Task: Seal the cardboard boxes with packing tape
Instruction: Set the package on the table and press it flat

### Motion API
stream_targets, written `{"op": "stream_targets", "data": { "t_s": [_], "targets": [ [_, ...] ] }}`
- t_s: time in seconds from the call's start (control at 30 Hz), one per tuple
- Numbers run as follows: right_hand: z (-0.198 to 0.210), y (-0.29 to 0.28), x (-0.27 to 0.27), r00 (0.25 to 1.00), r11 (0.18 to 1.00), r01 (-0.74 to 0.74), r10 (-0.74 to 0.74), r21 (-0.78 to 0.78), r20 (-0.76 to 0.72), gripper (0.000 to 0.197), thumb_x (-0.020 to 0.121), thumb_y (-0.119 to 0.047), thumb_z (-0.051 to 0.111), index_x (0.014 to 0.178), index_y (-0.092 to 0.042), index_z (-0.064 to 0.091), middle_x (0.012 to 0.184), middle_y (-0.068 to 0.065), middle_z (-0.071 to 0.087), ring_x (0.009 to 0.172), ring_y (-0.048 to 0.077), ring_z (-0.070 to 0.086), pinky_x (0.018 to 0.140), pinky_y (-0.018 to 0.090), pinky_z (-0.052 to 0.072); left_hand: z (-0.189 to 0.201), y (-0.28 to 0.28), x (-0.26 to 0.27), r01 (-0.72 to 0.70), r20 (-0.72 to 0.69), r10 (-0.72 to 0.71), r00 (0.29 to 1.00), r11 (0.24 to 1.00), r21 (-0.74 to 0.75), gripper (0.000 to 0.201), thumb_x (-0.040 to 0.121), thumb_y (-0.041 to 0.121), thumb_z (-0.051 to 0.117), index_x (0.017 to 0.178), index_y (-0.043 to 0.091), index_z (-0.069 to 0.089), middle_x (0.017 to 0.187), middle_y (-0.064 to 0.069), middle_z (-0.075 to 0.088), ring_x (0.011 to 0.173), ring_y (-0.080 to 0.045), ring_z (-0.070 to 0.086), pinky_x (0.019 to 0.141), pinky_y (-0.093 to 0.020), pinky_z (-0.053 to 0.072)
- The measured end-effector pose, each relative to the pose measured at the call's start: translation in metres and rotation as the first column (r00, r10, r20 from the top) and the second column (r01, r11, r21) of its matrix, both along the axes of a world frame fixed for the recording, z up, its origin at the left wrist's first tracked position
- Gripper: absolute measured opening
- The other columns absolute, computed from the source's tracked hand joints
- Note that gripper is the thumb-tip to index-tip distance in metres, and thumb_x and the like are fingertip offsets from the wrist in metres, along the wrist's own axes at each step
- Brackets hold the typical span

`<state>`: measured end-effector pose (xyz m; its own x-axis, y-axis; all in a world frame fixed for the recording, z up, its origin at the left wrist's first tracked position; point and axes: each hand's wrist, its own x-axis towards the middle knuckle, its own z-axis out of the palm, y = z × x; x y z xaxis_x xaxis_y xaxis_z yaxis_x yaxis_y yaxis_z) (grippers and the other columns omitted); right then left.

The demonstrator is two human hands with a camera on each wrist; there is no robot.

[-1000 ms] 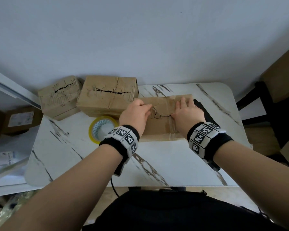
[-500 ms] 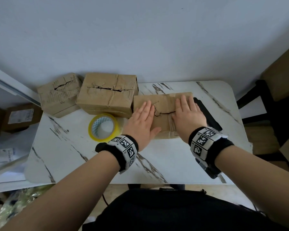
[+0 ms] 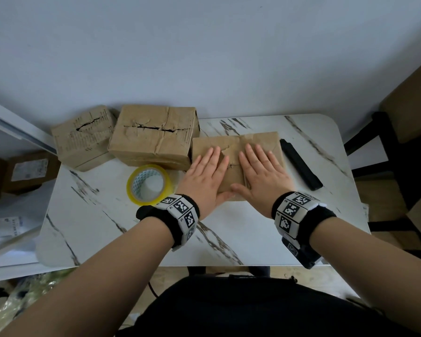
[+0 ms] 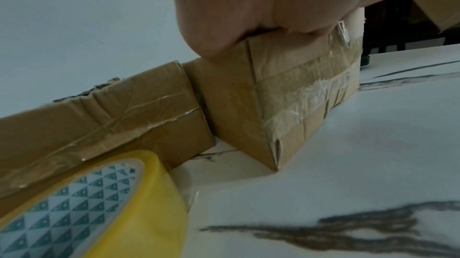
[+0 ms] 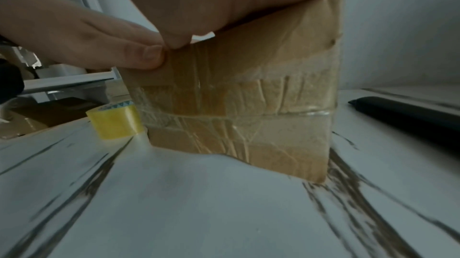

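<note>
A flat cardboard box (image 3: 232,145) lies at the middle of the marble table (image 3: 265,239). Both hands press flat on its top with straight fingers: my left hand (image 3: 206,173) on its left half, my right hand (image 3: 261,171) on its right half. Their thumbs meet at the box's near edge. Clear tape crosses the box's near side (image 5: 248,108) (image 4: 298,89). A roll of yellow packing tape (image 3: 149,184) (image 4: 82,209) (image 5: 113,122) lies flat on the table just left of my left hand.
Two more worn cardboard boxes, a larger one (image 3: 153,136) and a smaller one (image 3: 82,137), stand at the back left, their top seams split. A black bar-shaped object (image 3: 300,167) lies right of the pressed box. A dark chair (image 3: 384,152) stands to the right.
My left hand went from curled at the box's torn seam to flat on the lid. Both hands slid toward me along the box top, and the right stayed flat.
</note>
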<state>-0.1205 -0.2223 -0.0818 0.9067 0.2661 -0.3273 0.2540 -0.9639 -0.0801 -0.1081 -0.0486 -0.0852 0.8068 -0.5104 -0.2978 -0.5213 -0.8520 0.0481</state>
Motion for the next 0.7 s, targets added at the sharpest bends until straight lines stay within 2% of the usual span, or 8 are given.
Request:
{"op": "stream_targets", "data": {
  "t_s": [0.07, 0.2, 0.27, 0.4, 0.53, 0.6, 0.7],
  "targets": [
    [-0.001, 0.002, 0.0, 1.0, 1.0, -0.006, 0.006, -0.01, -0.001, 0.099, 0.067, -0.067, -0.02, 0.149, -0.014, -0.009, 0.157, 0.003, -0.016, 0.144, 0.016, -0.018, 0.113, 0.032, -0.017, 0.001, -0.002, 0.001, -0.005, 0.004, 0.005, 1.0, 1.0, 0.024, 0.094, 0.076, 0.069, -0.009, 0.151, 0.012, -0.008, 0.158, -0.012, -0.014, 0.146, -0.022, -0.014, 0.116, -0.034, -0.012],
    [0.0, 0.002, 0.001, 1.0, 1.0, -0.021, 0.021, -0.022, 0.006, 0.1, 0.066, -0.064, -0.022, 0.149, -0.01, -0.009, 0.157, 0.006, -0.016, 0.144, 0.016, -0.017, 0.114, 0.032, -0.015, 0.004, -0.003, 0.003, -0.005, -0.012, 0.005, 1.0, 0.999, 0.05, 0.086, 0.088, 0.066, 0.013, 0.151, 0.01, -0.006, 0.158, -0.009, -0.015, 0.146, -0.019, -0.015, 0.118, -0.035, -0.009],
    [0.0, 0.002, 0.0, 1.0, 1.0, -0.017, 0.017, -0.023, 0.004, 0.097, 0.07, -0.065, -0.02, 0.149, -0.009, -0.009, 0.157, 0.007, -0.016, 0.144, 0.017, -0.017, 0.115, 0.032, -0.014, 0.005, -0.003, 0.004, -0.001, -0.018, 0.002, 1.0, 0.999, 0.054, 0.084, 0.091, 0.064, 0.019, 0.151, 0.01, -0.005, 0.159, -0.008, -0.014, 0.146, -0.018, -0.014, 0.117, -0.034, -0.009],
    [0.006, 0.003, -0.001, 1.0, 1.0, 0.004, -0.004, -0.002, -0.007, 0.084, 0.089, -0.065, 0.009, 0.149, -0.008, -0.01, 0.156, 0.008, -0.019, 0.144, 0.018, -0.019, 0.116, 0.032, -0.014, 0.004, -0.003, 0.001, 0.0, 0.022, -0.001, 1.0, 0.997, 0.077, 0.084, 0.093, 0.063, 0.017, 0.149, 0.008, -0.011, 0.158, -0.009, -0.018, 0.145, -0.019, -0.017, 0.117, -0.035, -0.011],
    [0.012, 0.002, 0.003, 0.998, 0.992, 0.059, -0.059, 0.113, -0.004, 0.083, 0.092, -0.061, 0.024, 0.15, -0.009, -0.004, 0.156, 0.009, -0.019, 0.144, 0.018, -0.017, 0.117, 0.031, -0.009, 0.003, -0.003, 0.0, 0.004, 0.035, -0.007, 0.999, 0.995, 0.097, 0.087, 0.087, 0.065, 0.009, 0.147, 0.007, -0.017, 0.156, -0.01, -0.024, 0.145, -0.02, -0.019, 0.118, -0.036, -0.01],
    [0.014, 0.003, 0.003, 0.997, 0.988, 0.074, -0.075, 0.137, 0.003, 0.08, 0.093, -0.059, 0.029, 0.15, -0.009, 0.006, 0.158, 0.009, -0.013, 0.146, 0.02, -0.01, 0.119, 0.033, -0.002, 0.003, -0.003, 0.0, 0.007, 0.038, -0.011, 0.999, 0.996, 0.091, 0.087, 0.087, 0.065, 0.008, 0.148, 0.008, -0.017, 0.155, -0.009, -0.026, 0.145, -0.02, -0.018, 0.118, -0.036, -0.01],
    [0.021, 0.003, 0.005, 0.973, 0.946, 0.185, -0.215, 0.267, 0.088, 0.057, 0.094, -0.049, 0.04, 0.135, -0.01, 0.041, 0.157, 0.01, 0.001, 0.144, 0.026, 0.006, 0.114, 0.04, 0.024, 0.004, -0.003, -0.001, 0.005, 0.033, -0.009, 0.999, 0.995, 0.101, 0.083, 0.092, 0.063, 0.015, 0.148, 0.009, -0.017, 0.156, -0.007, -0.023, 0.145, -0.019, -0.019, 0.116, -0.035, -0.013]
  ]
}}
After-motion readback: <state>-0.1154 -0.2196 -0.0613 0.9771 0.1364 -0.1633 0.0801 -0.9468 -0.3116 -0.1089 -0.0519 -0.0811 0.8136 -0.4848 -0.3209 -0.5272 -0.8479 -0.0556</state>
